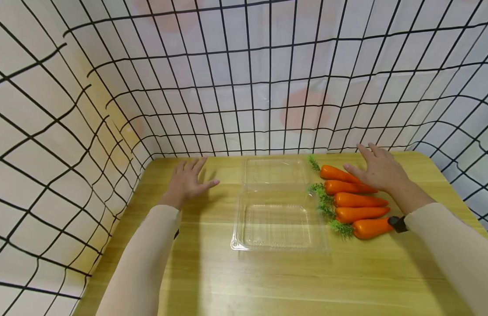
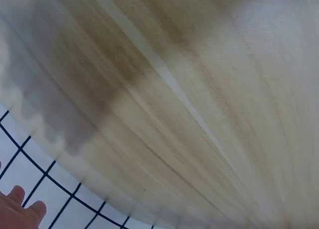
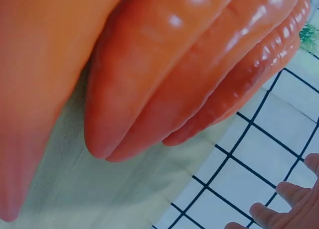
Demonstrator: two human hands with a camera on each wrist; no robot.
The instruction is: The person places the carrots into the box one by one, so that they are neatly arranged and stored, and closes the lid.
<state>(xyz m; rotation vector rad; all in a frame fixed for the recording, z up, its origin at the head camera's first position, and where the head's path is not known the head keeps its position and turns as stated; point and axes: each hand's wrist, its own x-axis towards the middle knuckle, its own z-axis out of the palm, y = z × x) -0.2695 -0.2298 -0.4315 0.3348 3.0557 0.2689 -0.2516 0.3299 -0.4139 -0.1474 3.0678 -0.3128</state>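
Both hands have their fingers spread and hold nothing. The left hand [image 1: 188, 182] is over the left part of the wooden table [image 1: 244, 281], with its fingers also in the left wrist view's lower left corner [image 2: 22, 209]. Between the hands lies a clear plastic container [image 1: 277, 226], its lid [image 1: 275, 171] folded open toward the back. My right hand [image 1: 380, 169] is above the tips of the upper carrots. Several orange carrots [image 1: 360, 200] with green tops [image 1: 324, 202] lie in a column right of the container; their tips fill much of the right wrist view [image 3: 164, 74].
A black wire grid [image 1: 269, 81] rises behind the table and along its left and right sides, with pale patterned cloth behind it. A dark band [image 1: 398, 224] on the right wrist overlaps the tip of the nearest carrot in the head view.
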